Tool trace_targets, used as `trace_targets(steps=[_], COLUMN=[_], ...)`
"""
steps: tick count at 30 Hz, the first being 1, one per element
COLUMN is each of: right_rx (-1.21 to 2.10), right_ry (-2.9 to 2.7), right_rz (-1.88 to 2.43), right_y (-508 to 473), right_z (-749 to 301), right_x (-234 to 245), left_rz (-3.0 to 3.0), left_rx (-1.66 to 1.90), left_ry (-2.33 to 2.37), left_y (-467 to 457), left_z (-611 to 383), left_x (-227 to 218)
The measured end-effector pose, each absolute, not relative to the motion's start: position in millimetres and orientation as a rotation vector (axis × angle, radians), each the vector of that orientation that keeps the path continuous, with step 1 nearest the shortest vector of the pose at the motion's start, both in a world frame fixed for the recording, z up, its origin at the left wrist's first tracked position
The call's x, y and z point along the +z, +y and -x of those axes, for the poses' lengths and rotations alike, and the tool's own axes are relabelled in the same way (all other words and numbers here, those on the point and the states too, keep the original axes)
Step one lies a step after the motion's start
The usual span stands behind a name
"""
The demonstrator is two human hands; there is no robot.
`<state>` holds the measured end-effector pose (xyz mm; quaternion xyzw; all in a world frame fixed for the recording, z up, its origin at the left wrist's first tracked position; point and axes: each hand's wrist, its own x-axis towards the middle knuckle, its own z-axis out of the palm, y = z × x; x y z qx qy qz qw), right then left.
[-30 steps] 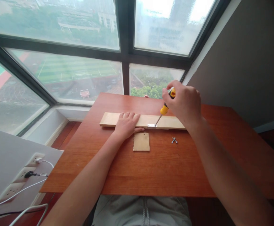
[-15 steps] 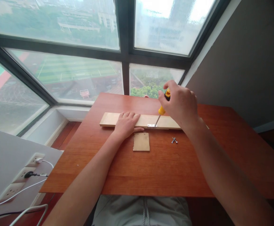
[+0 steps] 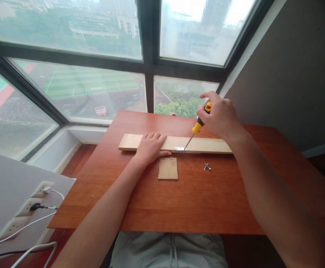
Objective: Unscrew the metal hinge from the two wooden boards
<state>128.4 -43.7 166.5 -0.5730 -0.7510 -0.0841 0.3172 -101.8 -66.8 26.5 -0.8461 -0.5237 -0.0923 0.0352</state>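
My left hand lies flat over the pale wooden board, fingers on its top face, thumb along the front edge. In my right hand is a yellow-and-black screwdriver, gripped by the handle with the index finger lifted away. Its shaft slants down to the left, and its tip meets a small silver metal plate at the board's front edge. Whether the tip sits in a screw is too small to tell. Nearer me lies a small square tan piece with two holes along its top edge.
Several screws lie crossed on the reddish-brown table, right of the square piece. Large windows stand beyond the table's far edge. Wall sockets with plugs and cables are at the lower left.
My right hand has shifted right and slightly up, tilting the screwdriver further to the right while its tip stays at the metal plate. My left hand and the board keep their places.
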Motion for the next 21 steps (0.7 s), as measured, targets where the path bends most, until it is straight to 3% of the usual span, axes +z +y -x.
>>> trace_targets(steps=[8, 14, 21], right_rx=[-0.153, 0.287, -0.119], right_ry=[-2.047, -2.152, -2.01], right_rz=[1.449, 1.258, 1.425], right_y=[-38, -42, -48], right_z=[-128, -134, -134], right_x=[168, 172, 167], left_rz=[2.599, 2.602, 2.612], left_rx=[-0.272, -0.29, -0.306], left_ry=[-1.61, -1.585, -1.595], left_y=[-67, -66, -65], left_z=[102, 102, 103], left_x=[27, 27, 26])
